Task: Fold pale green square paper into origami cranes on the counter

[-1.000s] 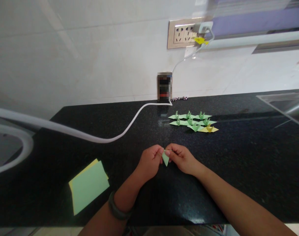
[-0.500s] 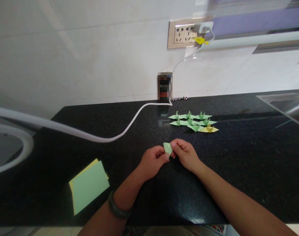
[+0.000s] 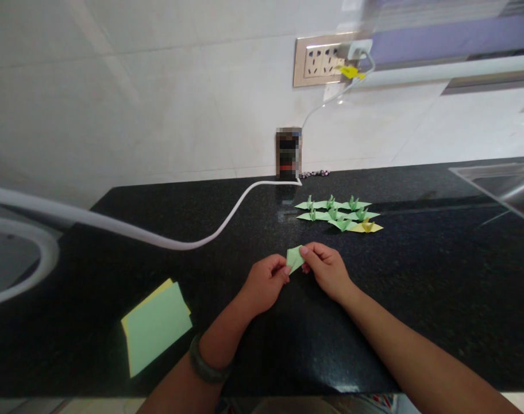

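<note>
Several flat, unfolded sheets (image 3: 158, 330) lie near the front edge of the counter (image 3: 318, 356), at left. Farther in, left hand (image 3: 265, 284) and right hand (image 3: 327, 269) pinch a small green folded paper (image 3: 295, 258) between their fingers, seemingly part-done. Toward the back edge sit eight paper birds (image 3: 333, 215), apparently finished.

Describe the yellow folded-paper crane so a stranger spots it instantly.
On the black stone countertop, beyond the bare right hand, stand small folded-paper cranes in three rows. The yellow crane ends the nearest row, at its right; every other crane is green.
</note>
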`<state>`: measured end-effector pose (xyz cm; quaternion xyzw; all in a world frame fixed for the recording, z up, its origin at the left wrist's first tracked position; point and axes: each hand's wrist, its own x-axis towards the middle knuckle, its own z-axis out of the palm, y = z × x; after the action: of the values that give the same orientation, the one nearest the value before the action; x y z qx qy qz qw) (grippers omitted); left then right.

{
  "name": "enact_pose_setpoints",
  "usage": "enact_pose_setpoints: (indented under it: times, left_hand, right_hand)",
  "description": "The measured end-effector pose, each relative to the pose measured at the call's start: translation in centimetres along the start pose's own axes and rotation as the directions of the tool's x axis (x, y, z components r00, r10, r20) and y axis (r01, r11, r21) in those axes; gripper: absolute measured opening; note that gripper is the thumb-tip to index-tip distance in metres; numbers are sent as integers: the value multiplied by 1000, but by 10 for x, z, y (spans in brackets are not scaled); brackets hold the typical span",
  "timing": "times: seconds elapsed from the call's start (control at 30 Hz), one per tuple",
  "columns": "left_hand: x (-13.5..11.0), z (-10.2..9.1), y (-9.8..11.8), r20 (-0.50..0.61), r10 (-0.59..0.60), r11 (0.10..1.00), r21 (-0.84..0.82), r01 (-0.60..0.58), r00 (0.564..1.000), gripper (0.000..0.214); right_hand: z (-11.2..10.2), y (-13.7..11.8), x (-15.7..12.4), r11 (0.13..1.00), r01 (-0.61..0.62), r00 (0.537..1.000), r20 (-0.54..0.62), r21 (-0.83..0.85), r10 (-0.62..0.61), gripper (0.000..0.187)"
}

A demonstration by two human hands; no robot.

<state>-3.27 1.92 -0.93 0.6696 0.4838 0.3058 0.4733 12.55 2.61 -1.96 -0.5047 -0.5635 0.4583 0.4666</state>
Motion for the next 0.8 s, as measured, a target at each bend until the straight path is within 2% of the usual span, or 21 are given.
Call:
enact_pose_setpoints:
  times: [0.17,0.27,0.33,0.4,0.47,0.63,0.8]
  left_hand:
    - [4,-2,0,-145,-63,988,-150,41,987,18]
    - [6,-4,-2,-207,-123,955,-292,59,970,20]
    - [7,-6,-3,-211,-141,937,-344,61,967,22]
    - [7,-6,-4,-203,-149,925,-373,64,968,24]
    - [8,-7,-5,-197,-155,920,-385,69,968,25]
    - [8,-7,-3,-198,-164,918,-389,76,966,26]
    - [8,-8,-2,-189,-202,884,-458,96,961,26]
  right_hand:
    - [-1,0,0,997,-38,999,34,73,35,23]
    - [0,-1,-2,995,-61,985,165,82,47,17]
    - [2,-2,-5,995,-78,959,276,66,57,17]
    - [5,-3,-7,995,-85,938,341,46,64,18]
    - [7,-3,-7,997,-70,942,329,16,61,16]
    - [7,0,-6,995,13,976,216,-97,8,11]
    - [5,1,-6,983,89,961,274,-163,-42,24]
